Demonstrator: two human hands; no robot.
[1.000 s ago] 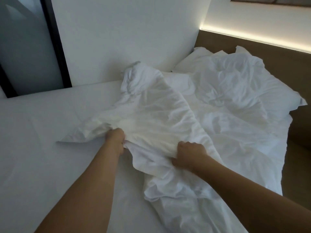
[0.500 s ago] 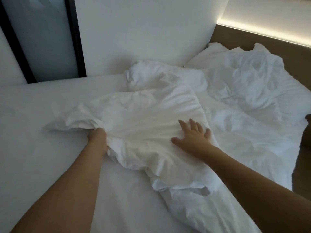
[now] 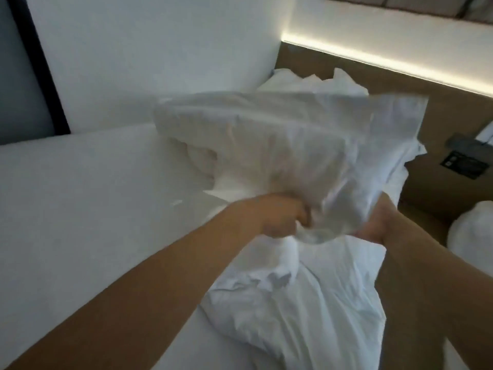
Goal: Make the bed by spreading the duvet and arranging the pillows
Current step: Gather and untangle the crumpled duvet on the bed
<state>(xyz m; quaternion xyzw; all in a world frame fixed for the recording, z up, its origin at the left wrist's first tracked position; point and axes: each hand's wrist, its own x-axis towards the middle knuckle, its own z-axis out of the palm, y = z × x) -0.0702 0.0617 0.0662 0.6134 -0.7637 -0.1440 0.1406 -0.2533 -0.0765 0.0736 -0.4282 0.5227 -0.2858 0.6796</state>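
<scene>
Head view: recorded looking down across a bed, both forearms reaching forward.
Bed: white fitted sheet, bare from 7 to 10 o'clock.
Duvet: white, crumpled; lower part heaped on the bed at 5 o'clock, upper part lifted off the sheet at centre, motion-blurred.
Left hand: centre frame, fingers curled, gripping a bunch of the duvet.
Right hand: at 3 o'clock, just beside the left, partly hidden by cloth; gripping the duvet edge.
Pillows: white, at 1 o'clock, against the headboard behind the raised duvet.
Light strip: lit, above the headboard.
</scene>
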